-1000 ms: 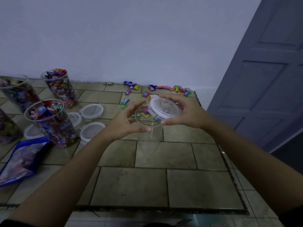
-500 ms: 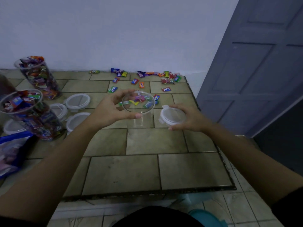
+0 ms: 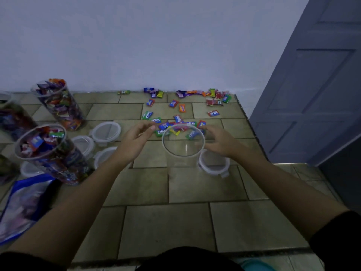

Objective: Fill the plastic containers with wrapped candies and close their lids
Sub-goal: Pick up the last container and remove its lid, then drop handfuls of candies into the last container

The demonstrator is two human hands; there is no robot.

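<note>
Toward counter's (image 3: 166, 222) back edge, flanking empty container (image 3: 183, 148) with left hand (image 3: 134, 139) and right hand (image 3: 219, 142), both slack, gripping nothing; lid (image 3: 214, 166) off, filled containers (image 3: 48, 151) unlidded.

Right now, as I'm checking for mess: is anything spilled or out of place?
Colourful wrapped candies lie scattered loose on the tiled countertop by the wall, behind the empty clear plastic container; nothing looks damaged.

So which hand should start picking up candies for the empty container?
Left, probably. The left hand has its fingers open right beside the nearest loose candies, just behind the empty container. The right hand, also open, hovers over the lid.
</note>
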